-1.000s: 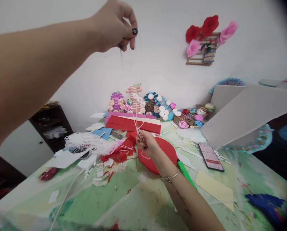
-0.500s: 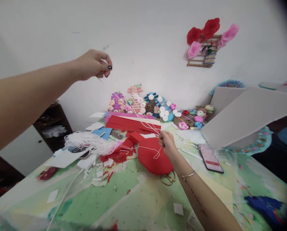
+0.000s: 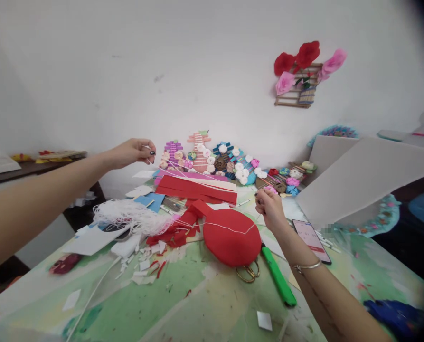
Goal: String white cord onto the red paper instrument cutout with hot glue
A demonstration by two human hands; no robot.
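My left hand point(image 3: 142, 152) is closed on white string above the back left of the table. Strands of the string point(image 3: 186, 175) run from it toward the right. My right hand point(image 3: 270, 206) pinches the string too, right of a round red piece point(image 3: 231, 237). A loose strand crosses the red piece and leads left to a tangled white bundle point(image 3: 126, 213). Gold scissor handles point(image 3: 248, 273) stick out under the red piece. Beside it lies a green cutter point(image 3: 278, 276).
Red strips point(image 3: 197, 189) and decorated guitar-like crafts point(image 3: 199, 154) line the back. A phone point(image 3: 311, 241), a big white board point(image 3: 364, 180) and a blue object point(image 3: 393, 316) are on the right. Paper scraps point(image 3: 144, 264) lie at centre left.
My left hand has come down. My right hand has moved right, drawing the string out. The green cutter has come into sight, and the view has shifted slightly.
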